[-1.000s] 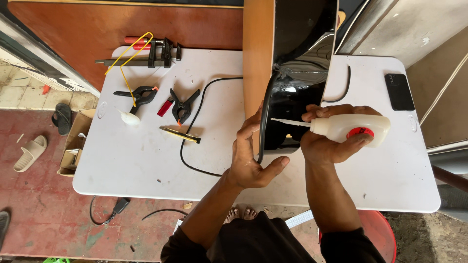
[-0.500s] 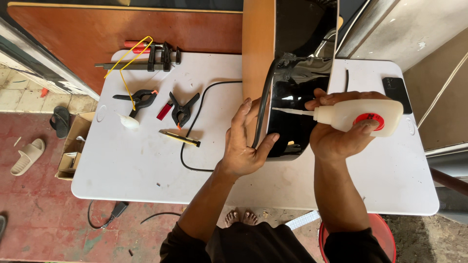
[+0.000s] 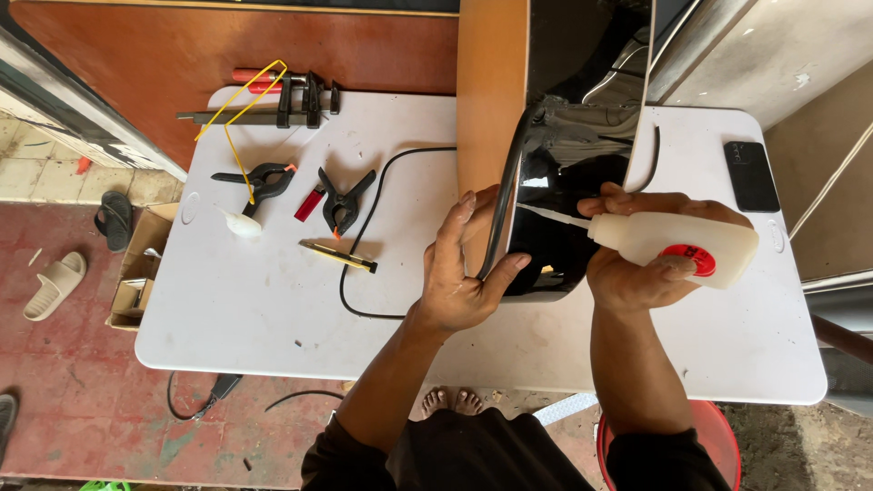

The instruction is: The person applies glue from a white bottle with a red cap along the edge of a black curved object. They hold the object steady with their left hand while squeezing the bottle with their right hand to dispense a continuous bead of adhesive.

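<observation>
1. Gripping a white glue bottle (image 3: 673,245) with a red round label: the right hand (image 3: 641,264) has its fingers wrapped tight around the body, with the long thin nozzle pointing left at the edge of the glossy black body (image 3: 564,218).
2. The left hand (image 3: 464,273) steadies the curved black edge strip (image 3: 500,200): thumb on the right of it, fingers spread loosely on the wooden side (image 3: 491,91), a partial clamp and not a full fist.
3. The instrument-like body, with its wood side and glossy black face, stands on edge on the white table (image 3: 273,300), upper centre, between both hands.
4. The nozzle tip is at or just beside the strip; can't tell if it touches.
5. Left of the hands on the table: two black spring clamps (image 3: 341,200), a small yellow-handled tool (image 3: 338,256), a black cable (image 3: 364,236) looping past them, and a second small white bottle (image 3: 241,225).
6. Far edge of the table: a bar clamp (image 3: 273,105) with a yellow wire over it.
7. Right edge of the table: a black phone (image 3: 751,175), well apart from the hands.
8. Floor: a red bucket (image 3: 718,445) under the right arm, and sandals at the left.
</observation>
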